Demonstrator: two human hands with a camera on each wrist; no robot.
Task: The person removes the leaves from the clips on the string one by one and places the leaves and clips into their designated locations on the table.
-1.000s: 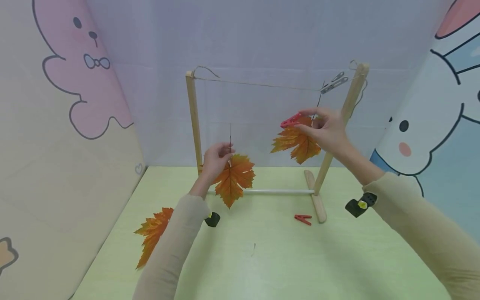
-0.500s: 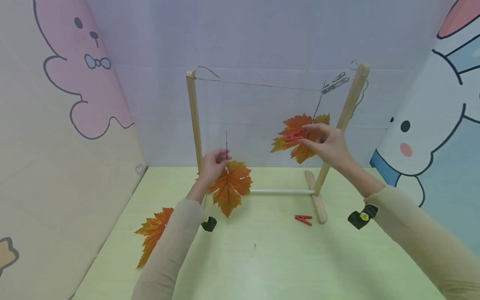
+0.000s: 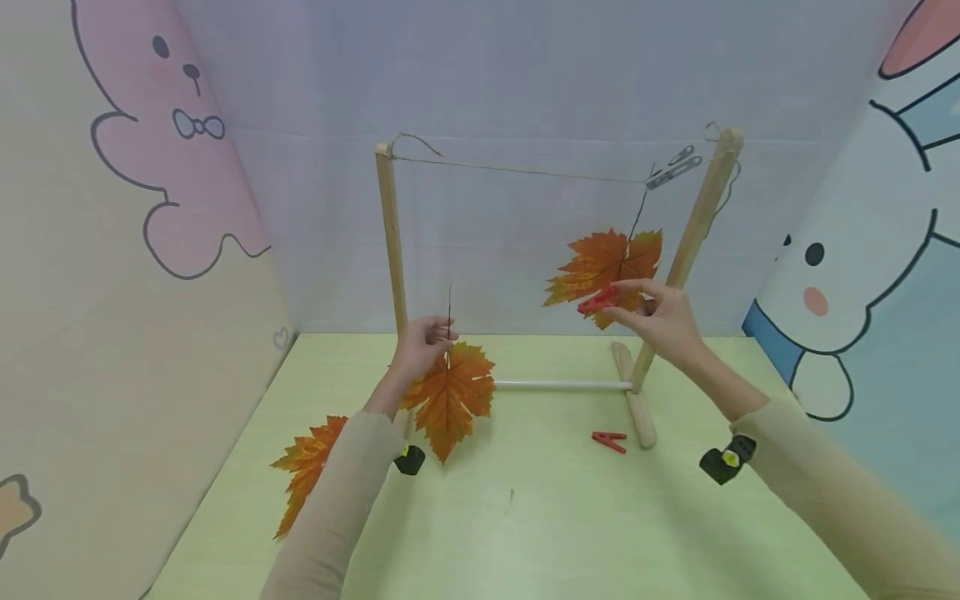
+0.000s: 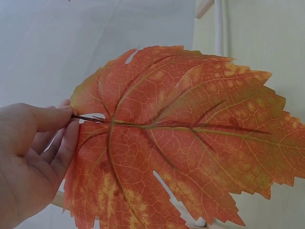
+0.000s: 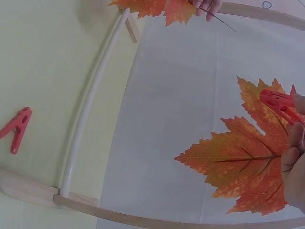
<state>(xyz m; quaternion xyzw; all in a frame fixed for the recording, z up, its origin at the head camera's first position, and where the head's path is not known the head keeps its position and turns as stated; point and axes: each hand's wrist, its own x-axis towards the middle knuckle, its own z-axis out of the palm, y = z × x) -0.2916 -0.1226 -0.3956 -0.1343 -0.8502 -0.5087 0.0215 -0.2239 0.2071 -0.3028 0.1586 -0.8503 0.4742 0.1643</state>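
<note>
My left hand [image 3: 425, 348] pinches the thin dark stem of an orange maple leaf [image 3: 452, 398] between thumb and fingers. The leaf hangs tip down, and its veined face fills much of the left wrist view. My right hand [image 3: 663, 318] holds a red clothespin [image 3: 597, 300] by thumb and fingertips. Behind that clothespin, a second maple leaf [image 3: 606, 260] hangs from the string [image 3: 525, 172] by its stem, clipped with a grey clothespin [image 3: 673, 172]. In the right wrist view the red clothespin [image 5: 277, 101] overlaps this hanging leaf.
A wooden frame with two posts [image 3: 392, 237] carries the string; a white rod [image 3: 562, 385] joins its feet. Another red clothespin [image 3: 609, 441] lies on the table by the right foot [image 3: 641, 417]. A third maple leaf [image 3: 309, 467] lies at left, partly behind my left sleeve.
Both hands have moved lower, the left with its leaf, the right with the red clothespin. More of the clipped leaf shows now. It still hangs from the string.
</note>
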